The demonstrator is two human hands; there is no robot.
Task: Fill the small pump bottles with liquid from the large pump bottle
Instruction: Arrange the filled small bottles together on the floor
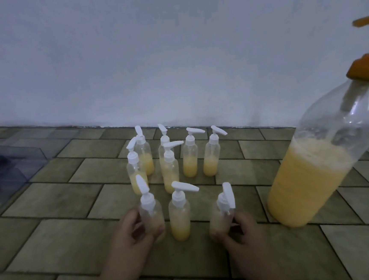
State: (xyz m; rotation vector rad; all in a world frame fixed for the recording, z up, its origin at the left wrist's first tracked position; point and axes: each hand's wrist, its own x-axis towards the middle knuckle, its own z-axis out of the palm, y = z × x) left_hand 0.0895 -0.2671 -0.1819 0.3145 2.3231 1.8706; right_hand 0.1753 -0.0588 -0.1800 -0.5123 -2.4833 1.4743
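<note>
Large pump bottle sits on the floor at right, about half full, orange pump on top. Nine small pump bottles left of it, all look part-filled. Left hand grips the front-left one, right hand the front-right. Suggest: uncap one at a time, keep it upright under the spout

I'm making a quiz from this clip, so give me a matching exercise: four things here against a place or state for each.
Things:
1. large pump bottle
2. left hand
3. right hand
4. middle front small bottle

Places or states:
a. stands untouched between the two hands
b. orange pump, far right on the tiled floor
c. grips the front-right small bottle
d. grips the front-left small bottle

Pairs: 1-b, 2-d, 3-c, 4-a
</note>
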